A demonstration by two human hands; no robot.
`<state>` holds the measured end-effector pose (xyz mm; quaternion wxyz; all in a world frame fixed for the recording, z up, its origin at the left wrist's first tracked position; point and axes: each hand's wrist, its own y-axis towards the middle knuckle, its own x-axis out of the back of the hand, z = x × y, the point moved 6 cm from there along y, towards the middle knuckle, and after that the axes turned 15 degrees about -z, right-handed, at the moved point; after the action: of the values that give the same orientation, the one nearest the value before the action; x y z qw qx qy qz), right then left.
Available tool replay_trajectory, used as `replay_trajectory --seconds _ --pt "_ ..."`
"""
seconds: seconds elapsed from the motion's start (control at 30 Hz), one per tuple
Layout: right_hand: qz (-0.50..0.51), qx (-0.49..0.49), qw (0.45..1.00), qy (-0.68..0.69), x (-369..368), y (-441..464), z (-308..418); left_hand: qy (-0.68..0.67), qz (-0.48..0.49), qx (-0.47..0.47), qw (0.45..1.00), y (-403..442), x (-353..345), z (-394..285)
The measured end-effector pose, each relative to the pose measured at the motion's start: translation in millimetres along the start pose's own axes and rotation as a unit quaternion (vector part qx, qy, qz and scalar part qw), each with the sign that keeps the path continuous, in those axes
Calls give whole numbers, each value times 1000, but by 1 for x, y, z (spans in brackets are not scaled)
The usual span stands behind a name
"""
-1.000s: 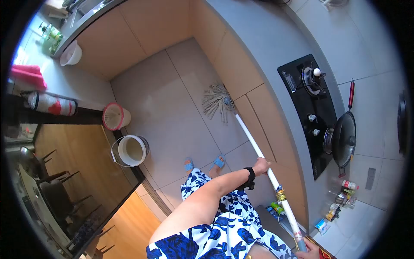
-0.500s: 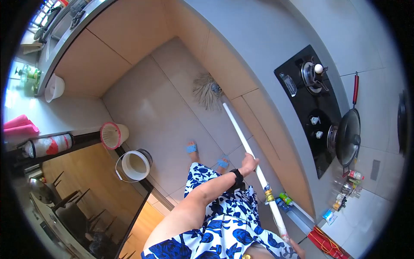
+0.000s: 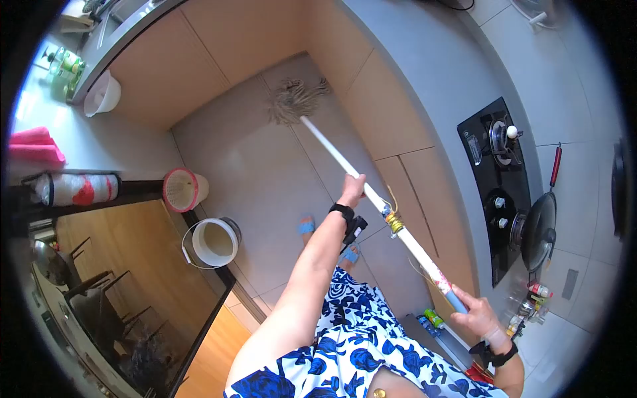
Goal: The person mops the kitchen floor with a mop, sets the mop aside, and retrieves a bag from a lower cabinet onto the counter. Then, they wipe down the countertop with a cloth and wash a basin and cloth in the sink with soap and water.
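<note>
A mop with a white handle (image 3: 413,247) slants across the view, its grey string head (image 3: 294,103) spread on the tiled floor near the far corner of the cabinets. My left hand (image 3: 352,190) is closed round the middle of the handle, arm stretched forward. At the handle's top end, by its blue part, my right hand (image 3: 476,314) grips it. Yellow and blue binding (image 3: 395,223) wraps the handle between my hands, with a loose string hanging from it. Black bands circle both wrists.
A white bucket (image 3: 229,257) stands on the floor at the left, beside a pink-rimmed basket (image 3: 200,191). Wooden cabinets (image 3: 381,106) border the floor ahead and right. A gas stove (image 3: 481,169) with a lidded wok (image 3: 539,232) is on the right counter. Blue slippers (image 3: 306,225) are below me.
The mop head has slid forward and left toward the cabinet corner. Both hands moved forward with the handle, and my right hand, earlier mostly out of sight, now shows.
</note>
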<state>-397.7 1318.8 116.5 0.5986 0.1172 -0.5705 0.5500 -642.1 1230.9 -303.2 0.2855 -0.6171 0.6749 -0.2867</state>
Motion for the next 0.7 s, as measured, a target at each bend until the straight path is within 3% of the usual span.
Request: replay_trajectory --seconds 0.17,0.33,0.43,0.53,0.7 --pt "93 -2 994 -61 -8 3 5 -57 -51 2 997 -44 88 4" --pt "146 11 982 -118 -3 -19 4 -60 -73 59 994 -91 129 57" --pt "136 47 980 -139 8 -46 -15 -56 -36 89 994 -122 120 94" --pt "53 116 984 -121 30 -78 -45 -103 33 184 977 -154 83 132" --pt "15 -28 995 -93 54 -152 -116 -43 94 222 970 -226 23 127"
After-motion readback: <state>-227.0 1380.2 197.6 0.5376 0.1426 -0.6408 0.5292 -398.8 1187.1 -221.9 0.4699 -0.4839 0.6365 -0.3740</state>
